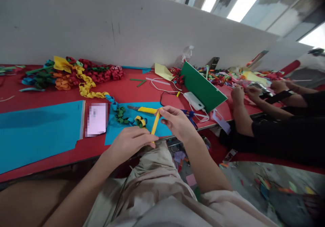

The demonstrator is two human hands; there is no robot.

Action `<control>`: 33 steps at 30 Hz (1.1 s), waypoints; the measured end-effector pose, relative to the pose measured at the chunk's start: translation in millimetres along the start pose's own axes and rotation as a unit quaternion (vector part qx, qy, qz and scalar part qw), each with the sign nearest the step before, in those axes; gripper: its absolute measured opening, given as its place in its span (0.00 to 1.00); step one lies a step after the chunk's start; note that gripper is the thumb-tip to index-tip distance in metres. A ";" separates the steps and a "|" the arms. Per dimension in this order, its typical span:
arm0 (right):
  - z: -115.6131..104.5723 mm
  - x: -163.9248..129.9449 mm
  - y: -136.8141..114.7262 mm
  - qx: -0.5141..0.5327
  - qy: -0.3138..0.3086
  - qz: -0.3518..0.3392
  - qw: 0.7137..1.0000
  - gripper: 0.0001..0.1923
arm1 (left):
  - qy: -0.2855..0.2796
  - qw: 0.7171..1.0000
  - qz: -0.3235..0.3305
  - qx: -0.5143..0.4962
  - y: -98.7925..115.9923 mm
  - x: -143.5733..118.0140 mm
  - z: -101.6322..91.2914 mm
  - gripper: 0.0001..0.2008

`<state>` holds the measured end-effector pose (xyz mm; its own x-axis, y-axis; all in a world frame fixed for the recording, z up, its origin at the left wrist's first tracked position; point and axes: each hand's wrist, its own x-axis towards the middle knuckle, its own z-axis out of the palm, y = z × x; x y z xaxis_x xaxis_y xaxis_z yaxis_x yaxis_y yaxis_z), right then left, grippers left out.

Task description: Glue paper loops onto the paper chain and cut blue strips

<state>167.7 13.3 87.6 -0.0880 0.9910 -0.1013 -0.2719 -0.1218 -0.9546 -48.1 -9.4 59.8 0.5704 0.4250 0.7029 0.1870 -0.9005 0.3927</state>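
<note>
The long red table [142,91] carries a big blue paper sheet [38,128] at the left, a second blue sheet [132,127] by the near edge, and a heaped paper chain [83,74] whose tail runs down to the hands. On the second sheet lies a yellow-handled cutter [146,110]. Just over the table's edge, the left hand [129,142] pinches the lower end of a yellow paper strip [155,122] and the right hand [175,120] pinches its top, both closed on it. The strip looks light, thin and easily creased, probably card-weight paper; holding it by the ends suits it.
</note>
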 end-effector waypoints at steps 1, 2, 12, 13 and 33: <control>-0.1 -2.0 -2.0 0.006 -0.004 0.001 1.000 0.17 | -0.007 1.000 0.007 0.016 -0.7 -0.4 -1.5 0.09; -0.1 -4.2 -3.5 0.013 -0.011 0.009 1.000 0.17 | -0.016 0.999 0.014 0.027 -0.8 -0.4 -3.1 0.10; -2.7 -19.1 -8.5 0.049 -0.046 0.054 0.996 0.22 | -0.088 0.984 0.068 0.142 -4.0 6.9 -6.5 0.08; -3.2 -22.0 -9.4 0.048 -0.055 0.056 0.996 0.22 | -0.098 0.978 0.069 0.170 -5.7 6.6 -6.8 0.09; 35.5 -51.8 47.1 -0.118 0.017 -0.134 0.984 0.09 | 0.119 0.900 -0.337 -0.250 4.7 16.6 -0.3 0.12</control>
<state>125.3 -45.8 57.8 -0.0104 0.9874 0.1581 -0.0500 0.1574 -0.9863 -38.0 -6.6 73.5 0.2625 0.9206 0.2890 0.0096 -0.3019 0.9533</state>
